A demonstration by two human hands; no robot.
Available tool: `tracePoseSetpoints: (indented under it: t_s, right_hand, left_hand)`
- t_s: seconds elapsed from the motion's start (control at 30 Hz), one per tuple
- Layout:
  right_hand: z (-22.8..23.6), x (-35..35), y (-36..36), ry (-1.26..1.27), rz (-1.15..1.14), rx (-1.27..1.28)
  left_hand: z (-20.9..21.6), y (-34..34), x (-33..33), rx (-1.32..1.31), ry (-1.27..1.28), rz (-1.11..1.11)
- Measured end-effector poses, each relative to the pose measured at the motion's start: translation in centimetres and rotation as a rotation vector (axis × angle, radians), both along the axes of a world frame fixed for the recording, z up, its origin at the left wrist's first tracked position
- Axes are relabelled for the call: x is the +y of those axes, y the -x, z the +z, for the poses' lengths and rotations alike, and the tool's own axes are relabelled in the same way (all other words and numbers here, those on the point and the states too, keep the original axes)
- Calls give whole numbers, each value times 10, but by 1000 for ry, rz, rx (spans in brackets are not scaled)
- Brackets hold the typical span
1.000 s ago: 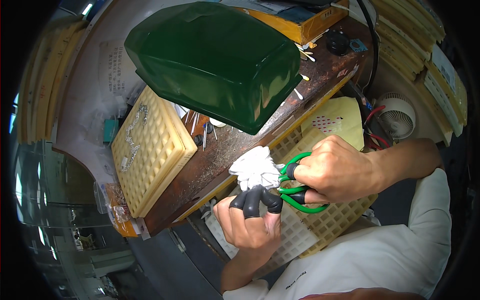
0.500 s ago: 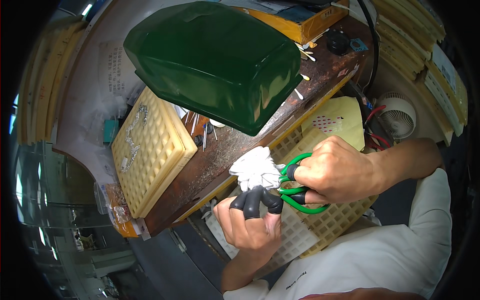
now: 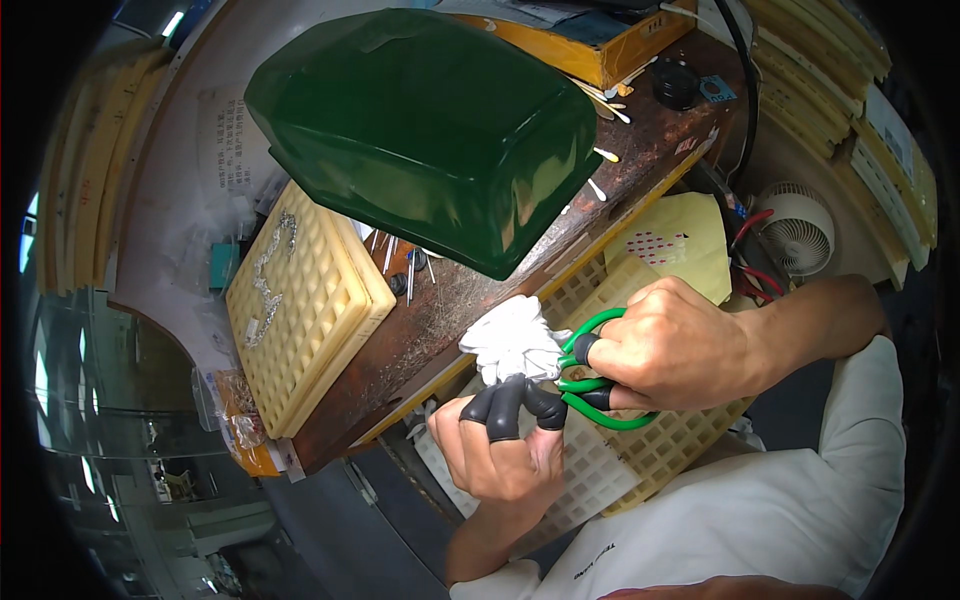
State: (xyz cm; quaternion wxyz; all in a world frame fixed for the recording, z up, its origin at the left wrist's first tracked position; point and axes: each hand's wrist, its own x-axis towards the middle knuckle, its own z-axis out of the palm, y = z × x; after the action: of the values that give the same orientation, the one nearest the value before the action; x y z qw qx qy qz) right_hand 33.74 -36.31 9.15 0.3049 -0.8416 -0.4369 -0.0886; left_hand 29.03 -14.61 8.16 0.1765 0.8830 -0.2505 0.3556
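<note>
My left hand [image 3: 505, 455], with black finger cots on its fingertips, pinches a crumpled white cloth [image 3: 515, 338] in front of the bench edge. In my right hand [image 3: 670, 345] are scissors with green loop handles [image 3: 622, 424]; black cots cover some of its fingers too. The fingers of that hand pass through and around the loops. The handles are spread apart and their front end meets the cloth's right side. Whatever lies within the cloth is hidden, and so are the blades.
A green lamp hood [image 3: 420, 130] overhangs the wooden bench [image 3: 350, 410]. At left, stacked cream gridded trays [image 3: 300, 310] bear a silver chain [image 3: 262, 285]. Below my hands sit more gridded trays [image 3: 690, 435]. Cotton swabs [image 3: 606, 155] lie behind the hood; a small fan [image 3: 797, 230] stands right.
The view has shifted very slightly. Both hands, the cloth and the scissors keep nearly the same positions and grip.
</note>
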Motion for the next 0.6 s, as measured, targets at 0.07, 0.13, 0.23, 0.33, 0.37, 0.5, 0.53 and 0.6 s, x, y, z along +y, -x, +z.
tracePoseSetpoints:
  t_s: [0.07, 0.13, 0.23, 0.33, 0.37, 0.5, 0.53, 0.6]
  right_hand:
    - [0, 0, 0, -7, 2, -5]
    - [0, 0, 0, -14, 4, -10]
    - [0, 0, 0, -3, 8, -13]
    - [0, -1, 0, -10, 14, -26]
    - [-1, 0, 0, -3, 13, -34]
    - [-1, 0, 1, -3, 9, -55]
    - [-1, 0, 1, -3, 10, -55]
    - [-3, 0, 1, 5, 12, -65]
  left_hand:
    - [1, 1, -1, 24, 28, 0]
    - [1, 1, -1, 23, 30, 2]
    - [1, 1, -2, 22, 30, 5]
    - [0, 1, -2, 16, 29, 13]
    - [-1, 1, -2, 10, 30, 17]
    - [-2, 1, -2, 4, 29, 22]
    - [-2, 1, -2, 2, 29, 23]
    - [-2, 1, -2, 1, 30, 23]
